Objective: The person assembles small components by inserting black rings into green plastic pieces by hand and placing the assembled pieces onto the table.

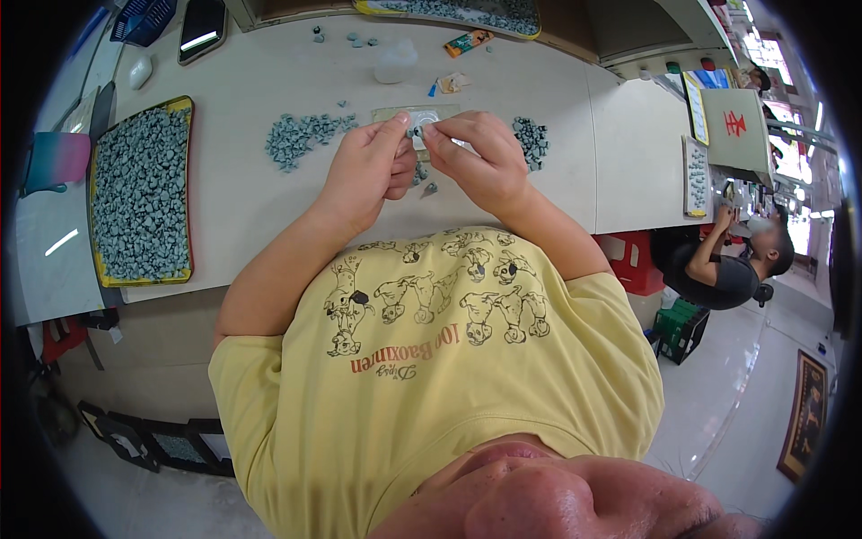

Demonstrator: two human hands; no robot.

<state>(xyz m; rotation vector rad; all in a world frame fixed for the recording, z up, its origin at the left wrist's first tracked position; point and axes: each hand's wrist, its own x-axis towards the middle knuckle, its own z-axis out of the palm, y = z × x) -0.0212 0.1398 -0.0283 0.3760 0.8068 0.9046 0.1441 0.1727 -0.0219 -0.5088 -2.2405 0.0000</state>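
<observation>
Your room has a pale, shiny floor point(718, 382) w/ a red stool point(627, 265) and a green crate point(680, 328) on the R; a co-worker point(727, 274) in a dark top sits at that end. Your tabletop point(557, 94) is off-white, w/ a seam running across its R part. Big yellow-rimmed tray point(189, 189) on your L is packed w/ grey-green pieces; a pink-and-blue cup point(58, 162) is just beyond it, nr the L edge. Far L corner: dark phone point(203, 31), blue basket point(144, 20), white mouse point(140, 72).

Your L hand point(370, 171) and R hand point(480, 160) meet mid-tabletop, over a pale pad point(388, 115). Loose pile point(301, 136) lies L of them, smaller pile point(531, 142) R.

Smallest: the piece point(415, 132) in work, up at your fingertips b/w both hands. L fingers are curled in, thumb pinching it; R thumb + forefinger nearly together right beside it, can't tell if they grip it too.
</observation>
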